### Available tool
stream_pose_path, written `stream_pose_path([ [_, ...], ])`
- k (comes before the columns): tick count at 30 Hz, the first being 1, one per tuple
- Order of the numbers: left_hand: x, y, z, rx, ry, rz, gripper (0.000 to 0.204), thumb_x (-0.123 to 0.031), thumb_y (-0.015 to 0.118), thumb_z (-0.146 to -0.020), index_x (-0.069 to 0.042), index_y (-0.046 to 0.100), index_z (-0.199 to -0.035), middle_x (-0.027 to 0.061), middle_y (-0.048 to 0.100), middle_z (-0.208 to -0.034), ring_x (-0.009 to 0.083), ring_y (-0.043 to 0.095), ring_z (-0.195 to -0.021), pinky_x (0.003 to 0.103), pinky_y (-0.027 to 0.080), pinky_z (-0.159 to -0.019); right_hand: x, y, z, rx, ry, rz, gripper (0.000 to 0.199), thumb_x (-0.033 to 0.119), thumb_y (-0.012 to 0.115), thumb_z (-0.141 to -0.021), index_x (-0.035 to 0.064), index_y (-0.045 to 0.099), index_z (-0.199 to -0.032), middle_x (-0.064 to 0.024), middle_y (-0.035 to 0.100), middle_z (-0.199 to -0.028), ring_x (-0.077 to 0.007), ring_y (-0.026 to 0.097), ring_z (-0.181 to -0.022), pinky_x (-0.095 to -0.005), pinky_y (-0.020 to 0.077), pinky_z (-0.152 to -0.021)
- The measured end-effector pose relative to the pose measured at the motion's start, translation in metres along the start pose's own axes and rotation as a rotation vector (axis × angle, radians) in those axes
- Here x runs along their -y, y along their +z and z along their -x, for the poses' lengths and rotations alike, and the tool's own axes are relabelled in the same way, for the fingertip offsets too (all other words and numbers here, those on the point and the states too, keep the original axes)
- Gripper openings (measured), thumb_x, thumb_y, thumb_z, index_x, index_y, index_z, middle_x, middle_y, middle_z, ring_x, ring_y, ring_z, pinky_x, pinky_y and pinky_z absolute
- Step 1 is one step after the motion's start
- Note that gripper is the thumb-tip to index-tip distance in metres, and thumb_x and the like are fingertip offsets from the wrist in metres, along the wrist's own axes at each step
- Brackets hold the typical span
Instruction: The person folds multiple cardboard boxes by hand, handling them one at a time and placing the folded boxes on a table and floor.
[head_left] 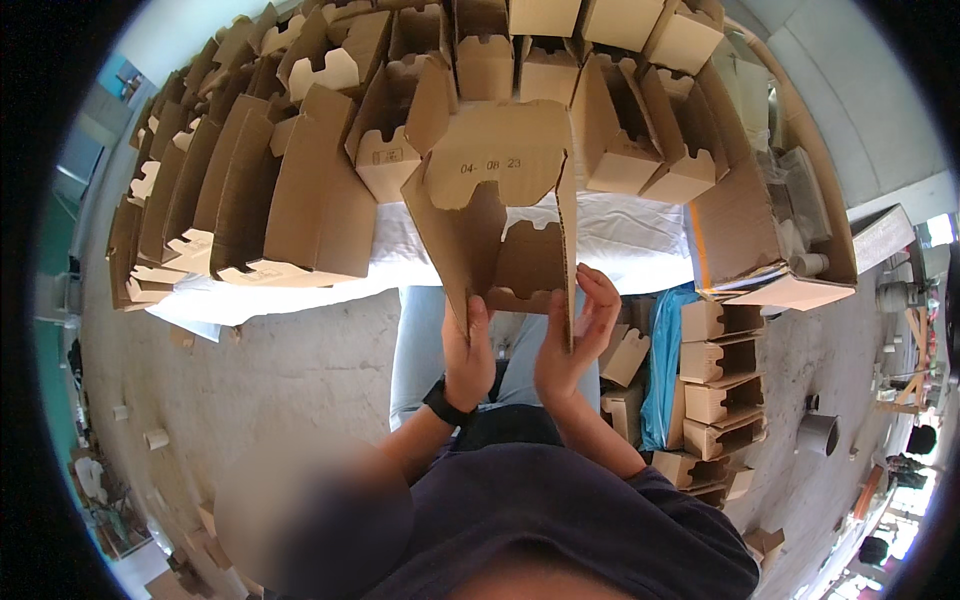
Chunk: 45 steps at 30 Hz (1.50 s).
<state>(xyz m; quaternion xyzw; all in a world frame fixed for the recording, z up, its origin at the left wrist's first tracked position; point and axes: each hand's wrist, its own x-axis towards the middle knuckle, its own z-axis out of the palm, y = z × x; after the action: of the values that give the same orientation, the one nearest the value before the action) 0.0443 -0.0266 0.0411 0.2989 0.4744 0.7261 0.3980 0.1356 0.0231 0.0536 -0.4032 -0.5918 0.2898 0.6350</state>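
Observation:
An open cardboard bin box (445,250) with notched end flaps is held up before my body, over the near edge of the table. My left hand (468,350) grips its left side wall near the bottom, thumb on the inner face and the other fingers hidden behind. On the right wall, my right hand (575,335) has its thumb inside and its fingers outside, partly spread. Between the two walls, the inside shows a notched lower flap (530,260). A dark watch band (447,402) circles my left wrist.
A white cloth (640,240) covers the table, which carries rows of similar cardboard bins (320,190). At the right stands a larger carton (745,215) with clear plastic in it. Below, stacked bins (705,370) and a blue plastic bag (662,360) sit beside my legs.

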Motion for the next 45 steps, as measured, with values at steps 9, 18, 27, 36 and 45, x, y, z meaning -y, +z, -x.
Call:
stream_pose_path([
  [9,0.028,-0.008,0.019,0.063,0.047,-0.134,0.039,-0.019,0.035,-0.099,0.003,0.032,-0.131,0.0132,0.043,-0.126,0.0186,0.043,-0.112,0.028,0.035,-0.093,-0.001,-0.002,0.004,-0.144,0.604,-0.640,0.036,0.003,0.063,-0.083,0.0015,0.046,-0.114,-0.0097,0.050,-0.116,-0.0208,0.046,-0.113,-0.0342,0.0340,-0.098],
  [18,0.016,-0.012,0.011,-0.102,-0.273,0.411,0.037,-0.032,0.037,-0.099,-0.008,0.040,-0.127,0.0044,0.054,-0.114,0.0138,0.054,-0.103,0.028,0.048,-0.077,-0.010,-0.027,0.032,0.304,0.172,-0.010,0.079,0.034,0.069,-0.075,0.0060,0.031,-0.138,-0.0184,0.023,-0.145,-0.0329,0.021,-0.136,-0.0472,0.0195,-0.108],
  [27,0.023,-0.045,-0.008,-0.063,-0.429,0.667,0.044,-0.033,0.035,-0.097,-0.007,0.038,-0.132,0.0069,0.051,-0.126,0.0224,0.052,-0.111,0.037,0.043,-0.092,-0.001,-0.057,0.034,0.784,-0.086,0.479,0.092,0.043,0.077,-0.064,0.0070,0.034,-0.137,-0.0215,0.024,-0.145,-0.0407,0.018,-0.136,-0.0539,0.0137,-0.107],
  [36,0.026,-0.073,-0.013,0.260,-0.599,0.630,0.049,-0.037,0.033,-0.097,-0.003,0.040,-0.131,0.0102,0.049,-0.130,0.0246,0.050,-0.115,0.038,0.043,-0.093,-0.041,-0.082,0.007,0.103,0.230,0.094,0.077,0.013,0.083,-0.063,0.0066,0.043,-0.128,-0.0177,0.038,-0.135,-0.0281,0.035,-0.127,-0.0422,0.0361,-0.098],
  [45,-0.008,-0.039,-0.023,0.167,-0.549,0.305,0.046,-0.035,0.049,-0.094,-0.002,0.045,-0.127,0.0093,0.053,-0.125,0.0198,0.053,-0.110,0.035,0.046,-0.089,-0.041,-0.093,0.004,0.239,0.741,-0.187,0.044,0.008,0.076,-0.072,-0.0007,0.056,-0.110,-0.0070,0.062,-0.098,-0.0147,0.058,-0.089,-0.0283,0.0457,-0.082],
])
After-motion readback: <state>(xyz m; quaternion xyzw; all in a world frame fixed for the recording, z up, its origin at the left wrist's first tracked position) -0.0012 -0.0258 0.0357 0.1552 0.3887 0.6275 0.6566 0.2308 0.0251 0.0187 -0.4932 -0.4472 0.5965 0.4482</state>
